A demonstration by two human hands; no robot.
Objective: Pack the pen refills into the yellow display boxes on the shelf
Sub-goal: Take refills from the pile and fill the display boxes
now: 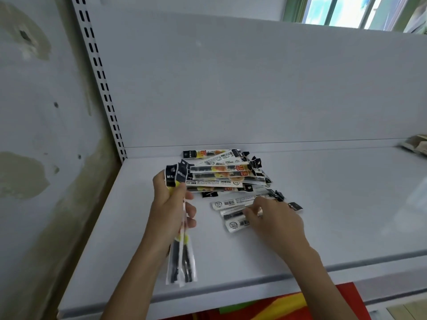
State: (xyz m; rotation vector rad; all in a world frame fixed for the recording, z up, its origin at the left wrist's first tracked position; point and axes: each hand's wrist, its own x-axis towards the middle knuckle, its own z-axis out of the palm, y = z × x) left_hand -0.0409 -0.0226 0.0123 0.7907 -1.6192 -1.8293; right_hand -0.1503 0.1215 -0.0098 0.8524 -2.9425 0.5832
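White metal shelf [346,204] | refill packets [221,174] piled | stained wall [34,135] left | window [342,10] above

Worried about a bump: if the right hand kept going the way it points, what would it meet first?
The right hand meets the loose refill packets first; its fingers seem to be on them. Beyond them lies the refill pile, though depth is unclear.

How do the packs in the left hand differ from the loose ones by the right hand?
The held packs stand nearly upright, gripped by the left hand above the shelf; the loose packs lie flat on it beneath the right hand. The held packs are bunched together; the loose packs are spread. Both are clear sleeves holding black refills.
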